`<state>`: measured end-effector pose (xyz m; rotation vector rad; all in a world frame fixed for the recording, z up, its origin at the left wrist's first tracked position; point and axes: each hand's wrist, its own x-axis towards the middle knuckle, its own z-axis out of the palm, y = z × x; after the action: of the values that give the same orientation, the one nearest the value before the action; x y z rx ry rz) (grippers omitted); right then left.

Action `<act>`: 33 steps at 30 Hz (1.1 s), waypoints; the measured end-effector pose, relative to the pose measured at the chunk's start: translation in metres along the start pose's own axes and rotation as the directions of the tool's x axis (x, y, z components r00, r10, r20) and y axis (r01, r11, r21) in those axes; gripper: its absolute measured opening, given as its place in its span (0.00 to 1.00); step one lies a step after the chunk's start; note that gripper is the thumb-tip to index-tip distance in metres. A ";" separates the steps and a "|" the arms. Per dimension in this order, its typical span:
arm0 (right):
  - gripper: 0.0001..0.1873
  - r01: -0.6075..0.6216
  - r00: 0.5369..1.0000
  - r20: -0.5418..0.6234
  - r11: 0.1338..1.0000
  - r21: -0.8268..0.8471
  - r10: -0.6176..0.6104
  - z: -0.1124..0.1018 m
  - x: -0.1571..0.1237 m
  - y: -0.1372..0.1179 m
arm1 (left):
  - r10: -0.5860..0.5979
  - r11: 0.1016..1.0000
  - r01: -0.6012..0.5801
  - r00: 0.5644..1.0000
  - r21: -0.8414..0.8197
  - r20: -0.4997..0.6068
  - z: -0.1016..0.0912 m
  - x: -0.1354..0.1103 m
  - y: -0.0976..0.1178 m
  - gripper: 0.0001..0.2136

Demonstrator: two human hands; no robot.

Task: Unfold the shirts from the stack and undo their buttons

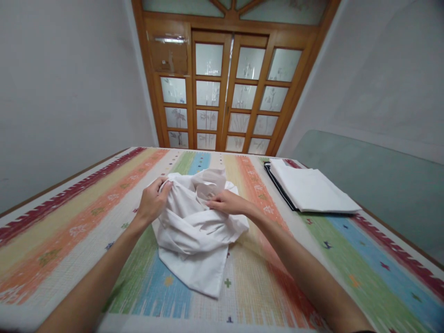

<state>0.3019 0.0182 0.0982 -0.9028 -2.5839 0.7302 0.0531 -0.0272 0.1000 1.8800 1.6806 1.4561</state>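
A crumpled white cloth garment [194, 231] lies bunched on the striped cover, one corner pointing toward me. It looks like a shirt, though its folds hide the exact shape. At its upper left edge my left hand [155, 199] is closed, pinching the fabric between thumb and fingers. My right hand [227, 202] reaches in from the right, its fingers closed on a fold near the top middle of the cloth. Part of the right fingers is hidden by the fabric.
The cloth rests on a bed or table with a colourful striped cover [114, 199]. Folded white and black cloths [312, 187] are stacked at the right. Beyond the far edge stand wooden glass-paned doors [225, 92]. A pale green headboard-like panel [367, 171] lines the right side.
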 end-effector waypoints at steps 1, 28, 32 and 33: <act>0.21 -0.048 0.998 0.036 0.996 -0.071 0.051 0.003 -0.002 -0.001 | -0.002 0.998 0.003 1.000 -0.056 0.021 0.000 0.000 -0.001 0.13; 0.08 -0.018 0.925 -0.380 0.994 -0.108 -0.025 0.019 0.015 -0.013 | 0.185 0.927 -0.317 0.851 0.200 0.492 0.041 0.001 0.037 0.11; 0.08 -0.006 0.924 -0.381 0.992 -0.123 -0.041 0.017 0.011 -0.009 | 0.220 0.944 -0.308 0.853 0.117 0.473 0.052 0.002 0.030 0.11; 0.08 -0.002 0.924 -0.381 0.994 -0.105 -0.038 0.016 0.011 -0.008 | 0.223 0.949 -0.300 0.859 0.100 0.461 0.053 0.002 0.029 0.11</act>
<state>0.2825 0.0138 0.0909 -0.9434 -2.2923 0.3693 0.1111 -0.0123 0.0965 2.3882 1.4003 0.8712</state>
